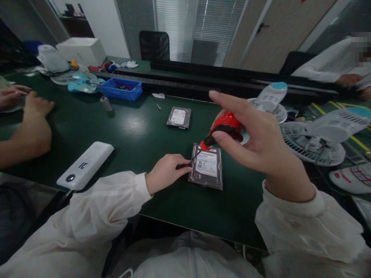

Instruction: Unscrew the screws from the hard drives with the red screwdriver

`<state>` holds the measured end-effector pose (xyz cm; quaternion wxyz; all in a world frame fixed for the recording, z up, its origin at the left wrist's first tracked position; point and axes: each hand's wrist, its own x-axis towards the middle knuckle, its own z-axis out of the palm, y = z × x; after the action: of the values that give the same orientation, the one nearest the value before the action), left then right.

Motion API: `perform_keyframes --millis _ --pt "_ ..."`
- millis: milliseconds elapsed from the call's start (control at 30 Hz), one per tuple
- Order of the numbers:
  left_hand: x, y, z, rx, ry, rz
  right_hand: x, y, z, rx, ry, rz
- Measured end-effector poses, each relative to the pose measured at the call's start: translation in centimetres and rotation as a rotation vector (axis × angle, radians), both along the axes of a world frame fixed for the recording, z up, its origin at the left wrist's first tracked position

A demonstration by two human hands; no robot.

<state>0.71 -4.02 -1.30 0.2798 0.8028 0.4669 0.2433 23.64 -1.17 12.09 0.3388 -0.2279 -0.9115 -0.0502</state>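
Note:
A hard drive [207, 166] lies flat on the green table [136, 131] in front of me. My right hand [255, 143] is closed around the red handle of a screwdriver [223, 127], its dark shaft slanting down to the drive's left edge. My left hand [166, 172] rests on the table at that same edge, fingers pinched near the screwdriver tip; what they pinch is too small to make out. Both arms wear white sleeves.
A second hard drive [179, 117] lies farther back. A white power bank [85, 165] sits at the left front. Another person's hands [29, 116] rest at the left. A blue bin [121, 88], a small cylinder [106, 103] and white desk fans [313, 135] stand around; another person sits at the far right.

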Motion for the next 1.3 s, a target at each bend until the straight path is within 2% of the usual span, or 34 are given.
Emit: perform_keyframes --millis 133,367,567,700,800,1033,1133,1233,1300 --pt "-0.02 0.04 -0.14 0.003 -0.018 -0.007 0.03 0.22 0.00 0.094 0.013 -0.042" --pt "-0.04 0.01 -0.09 -0.029 -0.018 0.005 0.32 -0.21 0.45 -0.074 0.020 0.036" --pt "-0.03 -0.02 0.10 -0.011 -0.014 -0.009 0.26 0.16 0.00 0.014 0.052 -0.158" --pt "-0.09 -0.06 0.00 -0.032 -0.026 -0.001 0.40 0.34 0.18 -0.070 0.038 -0.035" --pt "-0.15 -0.05 -0.19 -0.032 -0.031 0.004 0.48 0.29 0.20 -0.074 0.038 0.038" --pt "-0.17 0.05 -0.34 0.015 -0.026 -0.013 0.35 0.30 -0.26 0.027 -0.003 -0.204" --pt "-0.18 0.03 -0.29 0.000 -0.035 -0.016 0.47 0.25 -0.08 -0.014 -0.037 -0.146" --pt "-0.18 0.00 -0.21 -0.013 -0.023 -0.008 0.46 0.10 0.04 -0.079 -0.002 -0.025" --pt "-0.17 -0.01 -0.16 -0.014 -0.018 -0.002 0.29 0.07 -0.06 -0.070 0.038 -0.005"
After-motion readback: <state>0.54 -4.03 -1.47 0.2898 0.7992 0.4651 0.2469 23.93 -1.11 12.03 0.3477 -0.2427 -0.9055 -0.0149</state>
